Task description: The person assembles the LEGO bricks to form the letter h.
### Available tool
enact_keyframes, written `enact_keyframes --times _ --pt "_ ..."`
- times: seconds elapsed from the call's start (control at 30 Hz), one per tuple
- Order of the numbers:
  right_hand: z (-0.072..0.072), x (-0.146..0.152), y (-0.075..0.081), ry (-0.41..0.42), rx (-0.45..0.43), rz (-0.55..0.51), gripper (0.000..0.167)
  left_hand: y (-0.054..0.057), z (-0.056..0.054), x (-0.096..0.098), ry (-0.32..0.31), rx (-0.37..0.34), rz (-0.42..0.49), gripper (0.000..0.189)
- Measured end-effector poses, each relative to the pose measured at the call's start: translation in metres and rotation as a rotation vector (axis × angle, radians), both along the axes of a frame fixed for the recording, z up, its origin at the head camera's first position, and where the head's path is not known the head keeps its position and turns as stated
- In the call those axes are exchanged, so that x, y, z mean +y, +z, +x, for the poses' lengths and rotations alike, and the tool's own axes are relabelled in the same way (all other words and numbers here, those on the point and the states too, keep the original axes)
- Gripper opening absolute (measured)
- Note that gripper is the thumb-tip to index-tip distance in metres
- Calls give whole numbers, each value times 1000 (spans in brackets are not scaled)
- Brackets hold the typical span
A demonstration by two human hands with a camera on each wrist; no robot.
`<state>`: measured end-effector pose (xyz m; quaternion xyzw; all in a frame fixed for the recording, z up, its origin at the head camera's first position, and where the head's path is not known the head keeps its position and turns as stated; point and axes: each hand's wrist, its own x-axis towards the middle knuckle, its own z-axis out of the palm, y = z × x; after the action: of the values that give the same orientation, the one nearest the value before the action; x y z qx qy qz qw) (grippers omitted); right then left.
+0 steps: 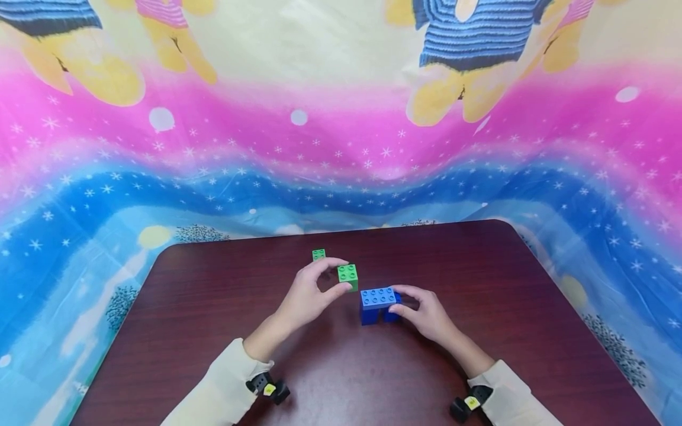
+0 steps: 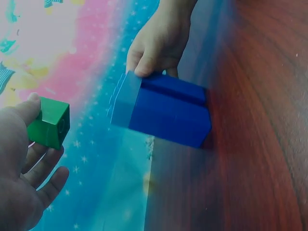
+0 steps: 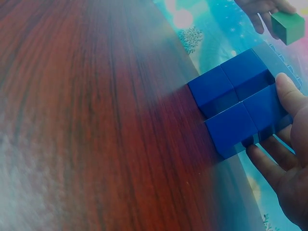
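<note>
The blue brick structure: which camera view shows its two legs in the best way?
The right wrist view: the blue brick structure appears large there, with a clear gap between its legs. The head view shows it smaller, with its studded top; the left wrist view shows mainly its side.

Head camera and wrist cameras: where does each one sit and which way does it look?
Head: on the person's head, looking forward and down at the table; left hand, right hand and sleeves show.
Left wrist: on that wrist, looking past the left hand and held green block toward the blue stack.
Right wrist: on that wrist, looking at the blue stack beside the right hand; left hand shows up top.
Shared: both wrist views show both hands, held green block and blue stack.
</note>
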<state>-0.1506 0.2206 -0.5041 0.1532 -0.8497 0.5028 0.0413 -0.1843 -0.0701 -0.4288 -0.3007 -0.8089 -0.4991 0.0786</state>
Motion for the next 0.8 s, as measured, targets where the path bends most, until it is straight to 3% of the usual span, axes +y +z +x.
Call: enact_keyframes --times 0.2,0.53,0.8 --pt "-1 0 0 6 10 -5 45 -2 7 11 -20 -6 0 41" --pt "-2 1 -3 15 10 -20 45 -14 14 30 -106 -3 -2 37" --pt "-2 1 -4 22 16 -31 42 -22 16 38 -127 -30 -7 37"
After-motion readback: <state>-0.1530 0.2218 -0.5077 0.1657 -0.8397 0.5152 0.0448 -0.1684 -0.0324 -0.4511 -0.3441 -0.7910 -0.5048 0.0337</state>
